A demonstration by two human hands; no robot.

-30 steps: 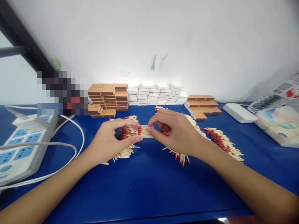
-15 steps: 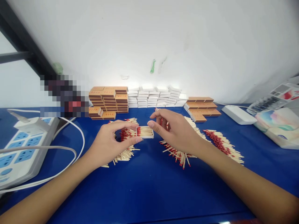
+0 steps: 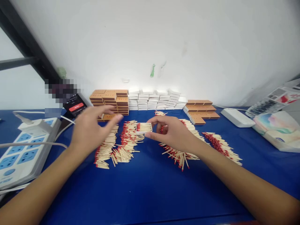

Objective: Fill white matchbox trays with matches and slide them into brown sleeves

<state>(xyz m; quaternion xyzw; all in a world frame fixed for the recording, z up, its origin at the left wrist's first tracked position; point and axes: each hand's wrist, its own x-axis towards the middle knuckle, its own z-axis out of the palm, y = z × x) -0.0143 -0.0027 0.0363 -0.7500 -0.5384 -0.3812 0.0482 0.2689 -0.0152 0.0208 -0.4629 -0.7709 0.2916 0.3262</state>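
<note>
A white matchbox tray [image 3: 140, 132] full of red-headed matches is pinched at its right end by my right hand [image 3: 171, 132], thumb in front and fingers behind. My left hand [image 3: 92, 126] is off the tray, its thumb and fingers apart with nothing between them, in front of the orange matchbox sleeves [image 3: 110, 97] stacked at the left. Loose matches [image 3: 126, 145] lie in piles under and beside the tray. Another heap of matches [image 3: 181, 157] is partly hidden beneath my right hand.
White trays [image 3: 152, 101] are stacked along the wall, with more orange boxes [image 3: 200, 110] to their right. A match pile [image 3: 221, 147] lies farther right, near a white device [image 3: 237, 117] and a tissue pack [image 3: 278, 129]. At left are a power strip [image 3: 30, 150] with cables and a phone [image 3: 76, 105].
My left hand has let go of the tray and moved left and up toward the orange stack. My right hand has moved slightly left and taken hold of the tray's right end.
</note>
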